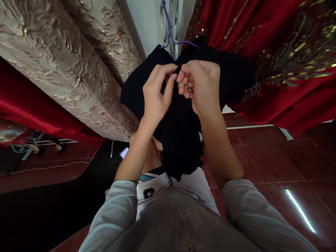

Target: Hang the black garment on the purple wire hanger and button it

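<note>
A dark, nearly black shirt (pixel 181 133) hangs in front of me from a purple hanger (pixel 170 36). Both my hands are at its upper front, just below the neck opening, close together. My left hand (pixel 159 85) pinches the dark cloth between thumb and forefinger. Beside it, my right hand (pixel 198 82) has its fingers curled and its thumb and forefinger pressed together at the same edge. Whether a button or only cloth lies between the fingertips is too small and dark to make out.
Embossed beige-gold curtains (pixel 65 63) hang on the left, and a red curtain with gold sequins (pixel 262 31) on the right. A black surface (pixel 65 199) lies low at the left, bearing a lit phone (pixel 124 153) and a white cable. Red tiles (pixel 265 157) cover the floor.
</note>
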Demonstrator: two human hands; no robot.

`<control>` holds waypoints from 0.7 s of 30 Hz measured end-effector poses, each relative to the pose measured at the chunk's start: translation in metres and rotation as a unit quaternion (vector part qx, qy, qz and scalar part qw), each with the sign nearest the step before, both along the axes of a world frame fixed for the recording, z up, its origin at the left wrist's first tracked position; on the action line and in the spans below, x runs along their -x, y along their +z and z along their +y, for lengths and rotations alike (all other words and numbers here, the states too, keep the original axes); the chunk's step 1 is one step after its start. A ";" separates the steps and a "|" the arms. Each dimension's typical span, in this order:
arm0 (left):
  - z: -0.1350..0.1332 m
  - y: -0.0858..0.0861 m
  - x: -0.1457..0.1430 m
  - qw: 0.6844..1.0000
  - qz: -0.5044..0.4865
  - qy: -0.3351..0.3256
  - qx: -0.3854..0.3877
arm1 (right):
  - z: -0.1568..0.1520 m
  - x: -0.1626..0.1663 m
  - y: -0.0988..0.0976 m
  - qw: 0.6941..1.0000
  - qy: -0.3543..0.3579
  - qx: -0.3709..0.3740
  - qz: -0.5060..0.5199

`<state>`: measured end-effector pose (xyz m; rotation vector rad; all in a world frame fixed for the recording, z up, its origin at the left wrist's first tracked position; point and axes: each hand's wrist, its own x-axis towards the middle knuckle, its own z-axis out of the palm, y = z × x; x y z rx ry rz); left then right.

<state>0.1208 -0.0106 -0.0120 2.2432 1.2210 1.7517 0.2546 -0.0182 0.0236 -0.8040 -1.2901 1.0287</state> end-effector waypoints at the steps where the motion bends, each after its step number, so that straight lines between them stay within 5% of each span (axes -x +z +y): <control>1: 0.004 0.006 0.002 1.000 0.018 -0.007 -0.005 | 0.001 0.001 -0.006 1.000 -0.009 -0.009 0.008; 7: 0.007 -0.007 0.012 0.999 0.045 0.007 -0.011 | 0.009 0.013 -0.057 0.999 -0.042 -0.011 -0.018; 12: 0.005 -0.020 0.011 0.997 -0.009 0.067 -0.040 | 0.019 0.023 -0.053 0.997 -0.049 -0.018 -0.060; 17: 0.000 0.001 0.008 0.986 -0.075 0.076 -0.130 | 0.031 0.021 -0.060 0.993 -0.042 -0.005 -0.112; 21: 0.026 0.018 0.057 0.968 -0.206 0.043 -0.136 | 0.024 0.009 -0.093 0.989 -0.044 0.033 -0.137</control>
